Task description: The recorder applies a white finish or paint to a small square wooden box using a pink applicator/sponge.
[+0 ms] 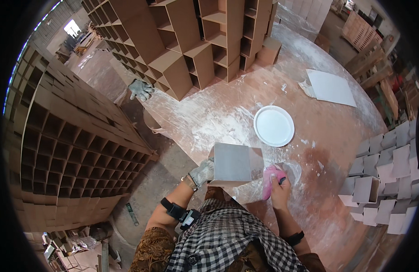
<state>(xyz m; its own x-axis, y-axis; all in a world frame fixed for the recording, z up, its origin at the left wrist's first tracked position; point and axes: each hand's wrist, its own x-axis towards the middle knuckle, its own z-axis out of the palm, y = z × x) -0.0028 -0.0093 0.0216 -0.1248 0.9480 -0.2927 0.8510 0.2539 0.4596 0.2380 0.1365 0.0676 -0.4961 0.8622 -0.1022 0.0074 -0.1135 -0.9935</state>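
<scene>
The gloved left hand (202,173) was clamped on a grey box (232,163) at its left side, fingers partly hidden, at the near edge of the tabletop (209,106). Just right of the box, the bare right hand (280,192) gripped a pink tool (268,186). A white plate (274,126) lay beyond them; brown boxes (173,75) stood stacked farther back.
</scene>
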